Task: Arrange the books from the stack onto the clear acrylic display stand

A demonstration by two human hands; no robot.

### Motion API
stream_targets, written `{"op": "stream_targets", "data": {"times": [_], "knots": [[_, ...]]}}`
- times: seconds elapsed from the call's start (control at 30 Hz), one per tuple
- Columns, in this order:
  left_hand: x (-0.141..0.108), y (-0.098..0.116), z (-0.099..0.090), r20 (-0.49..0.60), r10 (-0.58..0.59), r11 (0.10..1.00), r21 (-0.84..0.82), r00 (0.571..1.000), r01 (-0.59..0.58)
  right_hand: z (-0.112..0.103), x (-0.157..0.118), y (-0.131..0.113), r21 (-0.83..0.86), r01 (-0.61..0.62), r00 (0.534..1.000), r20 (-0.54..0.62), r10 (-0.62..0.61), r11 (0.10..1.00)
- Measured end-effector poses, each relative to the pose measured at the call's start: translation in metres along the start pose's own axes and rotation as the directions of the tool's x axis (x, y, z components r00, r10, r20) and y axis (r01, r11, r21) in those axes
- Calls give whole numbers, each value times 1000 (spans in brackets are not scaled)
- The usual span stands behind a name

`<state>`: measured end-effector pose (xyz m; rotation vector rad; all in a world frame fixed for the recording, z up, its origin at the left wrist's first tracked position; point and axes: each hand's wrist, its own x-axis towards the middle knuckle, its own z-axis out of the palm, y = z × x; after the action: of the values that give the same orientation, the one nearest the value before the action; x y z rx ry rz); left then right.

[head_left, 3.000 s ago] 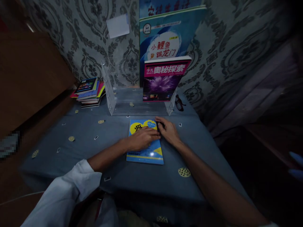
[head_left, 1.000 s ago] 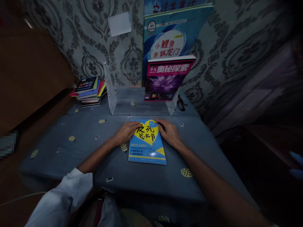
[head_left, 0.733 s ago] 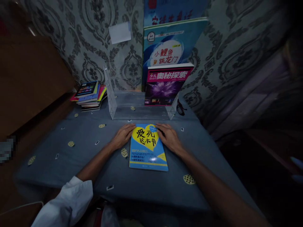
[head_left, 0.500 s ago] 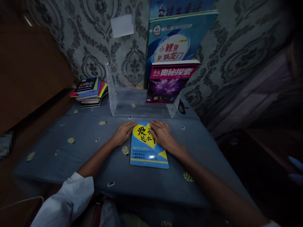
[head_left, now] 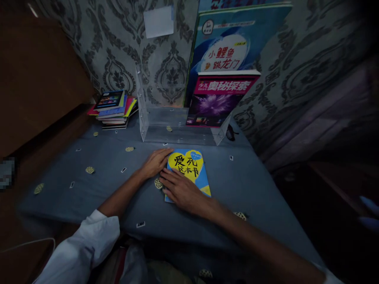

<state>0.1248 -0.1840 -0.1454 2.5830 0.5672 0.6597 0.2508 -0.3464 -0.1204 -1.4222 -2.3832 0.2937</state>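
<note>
A blue book (head_left: pixel 200 181) with a yellow heart and black lettering lies flat, cover up, near the middle of the cloth-covered table. My left hand (head_left: pixel 157 161) rests at its upper left corner, fingers extended together and fingertips at the edge. Across the lower left part of the cover lies my right hand (head_left: pixel 184 192), fingers stretched and slightly apart toward the left edge. It hides part of the lower cover. Neither hand is closed around the book.
Behind the book stands a clear acrylic rack (head_left: pixel 180 135), with a magenta-and-purple book (head_left: pixel 217 100) leaning in its right side. Taller teal books (head_left: pixel 233 35) stand behind that. A book stack (head_left: pixel 114 110) sits at the back left, and dark glasses (head_left: pixel 231 133) lie right of the rack.
My right hand has moved from the book's upper right corner down and left across the cover, uncovering the top lettering. My left hand stays by the upper left corner. The view has shifted slightly.
</note>
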Motion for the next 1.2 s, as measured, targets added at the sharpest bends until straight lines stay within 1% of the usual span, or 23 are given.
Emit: {"op": "stream_targets", "data": {"times": [0.1, 0.17, 0.27, 0.33, 0.4, 0.5, 0.63, 0.7, 0.77, 0.83, 0.9, 0.97, 1.03, 1.1, 1.2], "knots": [[-2, 3, 0, 9, 26, 999, 42, 1000, -26, 4, -13, -12, 13, 9, 999, 33, -9, 1000], [-3, 4, 0, 16, 41, 997, 66, 999, -42, 5, -20, -15, 20, 1, 999, 37, -2, 1000], [-4, 6, -1, 15, 44, 995, 93, 999, -46, 4, -30, -14, 39, -10, 1000, 2, 10, 999], [-5, 7, -1, 10, 43, 994, 101, 999, -44, 1, -36, -9, 52, -31, 999, -24, 32, 998], [-5, 8, -1, 9, 47, 994, 97, 999, -47, -3, -41, -1, 60, -70, 996, -50, 73, 996], [-5, 8, 0, 5, 49, 995, 84, 999, -49, -9, -44, 18, 77, -132, 984, -109, 140, 988], [-5, 6, 2, -9, 38, 996, 82, 999, -37, -14, -35, 49, 78, -167, 973, -149, 177, 983], [-5, 6, 2, -1, 28, 996, 88, 1000, -28, -16, -28, 65, 68, -207, 963, -160, 216, 976], [-5, 7, 1, 10, 15, 995, 97, 1000, -16, -17, -24, 79, 62, -291, 936, -186, 298, 955], [-5, 9, 0, 16, 2, 994, 105, 1000, -4, -18, -23, 91, 70, -385, 893, -224, 391, 920], [-5, 10, 0, 16, -3, 994, 109, 1000, 1, -16, -26, 101, 102, -433, 854, -272, 444, 895], [-4, 12, 0, 18, 4, 993, 115, 1000, -6, -12, -31, 109, 147, -424, 839, -309, 449, 894], [-3, 14, -1, 36, 13, 991, 133, 999, -18, -9, -35, 115, 193, -393, 837, -329, 437, 899], [-2, 15, -3, 72, 12, 985, 171, 997, -24, -7, -37, 121, 239, -363, 835, -347, 428, 901], [4, 18, -6, 148, 5, 974, 223, 989, -38, -9, -37, 128, 322, -329, 819, -370, 438, 888]]}}
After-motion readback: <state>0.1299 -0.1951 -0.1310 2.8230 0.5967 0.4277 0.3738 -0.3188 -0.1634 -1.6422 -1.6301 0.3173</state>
